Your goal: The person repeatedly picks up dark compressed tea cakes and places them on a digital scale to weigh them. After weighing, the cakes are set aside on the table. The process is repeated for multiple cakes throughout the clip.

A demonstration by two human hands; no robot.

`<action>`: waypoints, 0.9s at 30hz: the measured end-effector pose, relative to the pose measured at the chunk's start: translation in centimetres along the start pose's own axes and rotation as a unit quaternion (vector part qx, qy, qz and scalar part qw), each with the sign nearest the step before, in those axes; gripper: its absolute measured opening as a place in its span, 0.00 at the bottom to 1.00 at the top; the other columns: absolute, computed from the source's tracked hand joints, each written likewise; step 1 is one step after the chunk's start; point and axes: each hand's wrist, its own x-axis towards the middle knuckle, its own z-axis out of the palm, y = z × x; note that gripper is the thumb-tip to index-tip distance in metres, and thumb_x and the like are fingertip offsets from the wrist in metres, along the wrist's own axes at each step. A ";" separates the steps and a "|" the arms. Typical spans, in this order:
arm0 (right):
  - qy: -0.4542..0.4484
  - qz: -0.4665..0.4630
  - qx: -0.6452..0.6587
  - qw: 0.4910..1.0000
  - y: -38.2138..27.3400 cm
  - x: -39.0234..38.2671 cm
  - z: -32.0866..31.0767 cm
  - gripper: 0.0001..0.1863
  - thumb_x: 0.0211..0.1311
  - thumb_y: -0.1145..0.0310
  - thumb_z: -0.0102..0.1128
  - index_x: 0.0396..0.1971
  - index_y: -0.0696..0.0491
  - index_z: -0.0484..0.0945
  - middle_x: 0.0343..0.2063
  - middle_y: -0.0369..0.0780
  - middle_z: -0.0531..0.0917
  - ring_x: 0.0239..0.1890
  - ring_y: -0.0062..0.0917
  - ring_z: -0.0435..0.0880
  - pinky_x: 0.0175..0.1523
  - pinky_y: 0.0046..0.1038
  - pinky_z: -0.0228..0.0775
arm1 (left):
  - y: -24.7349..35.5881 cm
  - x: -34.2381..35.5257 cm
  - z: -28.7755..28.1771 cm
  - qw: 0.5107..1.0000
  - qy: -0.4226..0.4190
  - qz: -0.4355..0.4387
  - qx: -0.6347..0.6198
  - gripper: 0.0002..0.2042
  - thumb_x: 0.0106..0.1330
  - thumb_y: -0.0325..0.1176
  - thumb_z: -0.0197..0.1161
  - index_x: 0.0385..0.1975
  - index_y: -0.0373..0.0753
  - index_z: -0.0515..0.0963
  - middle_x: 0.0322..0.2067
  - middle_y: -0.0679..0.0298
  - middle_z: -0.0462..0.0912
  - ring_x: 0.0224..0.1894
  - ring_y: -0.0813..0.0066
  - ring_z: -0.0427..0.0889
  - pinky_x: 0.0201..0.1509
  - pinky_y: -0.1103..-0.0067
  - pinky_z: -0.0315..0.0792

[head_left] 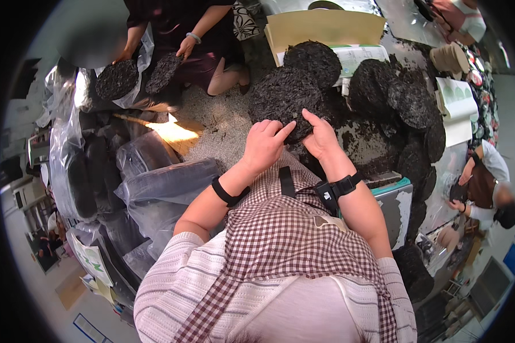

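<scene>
The dark disc [283,94] is in front of you, at your hands. Your right hand [324,137] has its near edge in its grip, thumb on top. Your left hand [264,143] touches that edge too; whether its grip is clenched, I cannot tell. Just beyond lies a second disc [312,60]; plastic-wrapped bundles [169,180] lie leftward, and a person [177,28] beyond them holds two more discs [118,80].

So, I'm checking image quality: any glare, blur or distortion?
Head view: bright patch left of centre nearly washed out, sheen on plastic wrapping, black rim and bent edges; co-worker's head blurred, upper left; left hand, right hand and dark disc fairly clear.
</scene>
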 end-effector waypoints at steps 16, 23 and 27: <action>0.052 0.212 -0.069 0.973 4.6 11.6 7.9 0.19 0.77 0.66 0.56 0.60 0.62 0.72 0.56 0.45 0.80 0.58 0.37 0.81 0.66 0.41 0.74 | -7.5 -2.1 -2.0 0.971 -0.022 -0.204 0.122 0.30 0.54 0.25 0.63 0.62 0.45 0.80 0.37 0.64 0.75 0.41 0.64 0.76 0.44 0.68 0.70; 0.055 0.223 -0.062 0.971 5.0 13.6 6.5 0.20 0.77 0.66 0.58 0.60 0.62 0.71 0.55 0.44 0.79 0.56 0.35 0.81 0.64 0.40 0.76 | -7.9 -1.6 -1.4 0.966 -0.023 -0.222 0.130 0.29 0.55 0.25 0.61 0.62 0.46 0.80 0.35 0.65 0.74 0.41 0.64 0.76 0.45 0.68 0.70; 0.045 0.224 -0.051 0.972 5.0 13.5 6.8 0.19 0.76 0.67 0.58 0.59 0.61 0.72 0.54 0.45 0.80 0.55 0.36 0.82 0.63 0.41 0.77 | -8.1 -1.6 -1.3 0.966 -0.021 -0.222 0.129 0.29 0.55 0.25 0.61 0.62 0.47 0.80 0.35 0.65 0.74 0.40 0.65 0.76 0.45 0.69 0.71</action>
